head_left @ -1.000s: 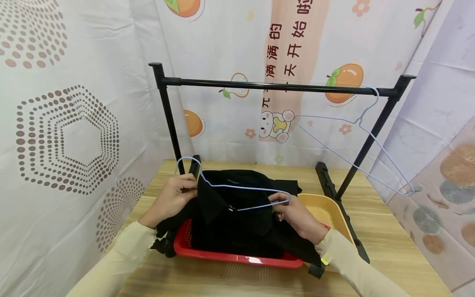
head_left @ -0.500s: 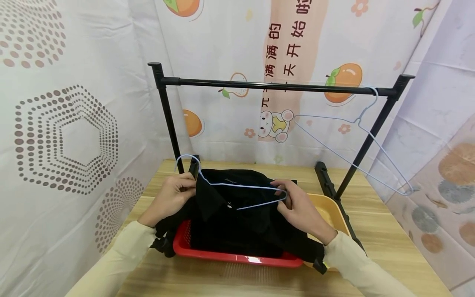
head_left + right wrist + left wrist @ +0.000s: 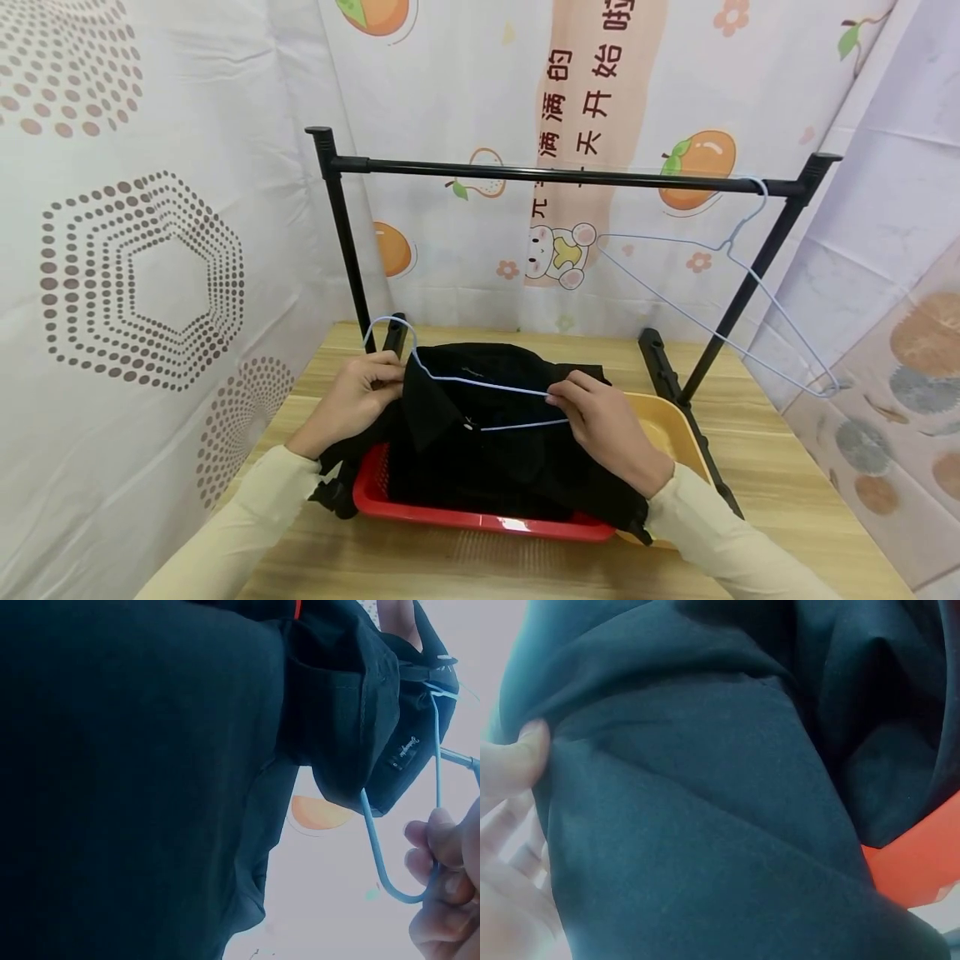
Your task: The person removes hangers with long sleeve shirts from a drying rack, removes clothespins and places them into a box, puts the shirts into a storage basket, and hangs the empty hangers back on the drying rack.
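Observation:
A black collared shirt lies bunched over a red basket, its collar raised and a button showing at the neck. At the collar's left side my left hand pinches the fabric; in the left wrist view its thumb presses on the dark cloth. A light blue wire hanger runs partly inside the collar, with its hook standing free at the left. My right hand pinches the upper wire near the hanger's right end, also seen in the right wrist view. The hanger's left arm is hidden by the shirt.
A black rack with a crossbar stands behind the basket. Another blue wire hanger hangs from its right end. A yellow basket sits at the right, partly under the shirt, on the wooden table.
My right hand has let go of the cloth by the hanger's right end and shifted its hold onto the upper wire. The hanger has moved slightly right; my left hand keeps its hold.

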The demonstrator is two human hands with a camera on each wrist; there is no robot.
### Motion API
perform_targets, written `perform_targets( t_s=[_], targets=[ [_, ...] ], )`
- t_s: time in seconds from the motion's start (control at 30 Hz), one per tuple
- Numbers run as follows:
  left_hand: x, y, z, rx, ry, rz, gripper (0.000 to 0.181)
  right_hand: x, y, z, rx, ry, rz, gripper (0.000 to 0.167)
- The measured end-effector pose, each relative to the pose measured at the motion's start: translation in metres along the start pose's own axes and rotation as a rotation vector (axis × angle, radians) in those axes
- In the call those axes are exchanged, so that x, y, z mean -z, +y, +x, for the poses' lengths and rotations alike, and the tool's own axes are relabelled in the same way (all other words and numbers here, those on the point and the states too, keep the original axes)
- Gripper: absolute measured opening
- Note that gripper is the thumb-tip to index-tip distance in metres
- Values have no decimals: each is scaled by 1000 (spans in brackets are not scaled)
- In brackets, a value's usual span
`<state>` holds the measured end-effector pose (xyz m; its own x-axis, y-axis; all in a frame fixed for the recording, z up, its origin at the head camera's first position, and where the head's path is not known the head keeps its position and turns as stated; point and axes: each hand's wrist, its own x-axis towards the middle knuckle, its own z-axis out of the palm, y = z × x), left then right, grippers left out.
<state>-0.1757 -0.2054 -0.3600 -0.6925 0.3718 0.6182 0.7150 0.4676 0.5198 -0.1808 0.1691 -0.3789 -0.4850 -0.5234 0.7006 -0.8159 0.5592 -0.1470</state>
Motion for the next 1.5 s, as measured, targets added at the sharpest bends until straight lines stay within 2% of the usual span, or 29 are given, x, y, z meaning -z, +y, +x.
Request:
perform_targets(
  t_s=[0.17, 0.37, 0.67, 1.0, 1.2, 1.5],
  targets=[
    [-1, 1, 0, -1, -7, -4, 33, 1, 4, -3, -11, 17, 76, 9],
    [-2, -1, -2, 7, -18, -21, 30, 5, 10, -6, -41, 38, 100, 12],
    [-3, -4, -6, 20, -15, -37, 15, 15, 20, -15, -72, 56, 147, 17],
    [-1, -7, -10, 37, -23, 9, 16, 33, 33, -27, -104, 102, 83, 23],
    [0, -12, -12, 50, -25, -6, 15, 39, 42, -33, -134, 130, 54, 20],
    [3, -15, -18, 108, -21, 20, 16, 45, 53, -42, -185, 151, 67, 24]
  ],
)
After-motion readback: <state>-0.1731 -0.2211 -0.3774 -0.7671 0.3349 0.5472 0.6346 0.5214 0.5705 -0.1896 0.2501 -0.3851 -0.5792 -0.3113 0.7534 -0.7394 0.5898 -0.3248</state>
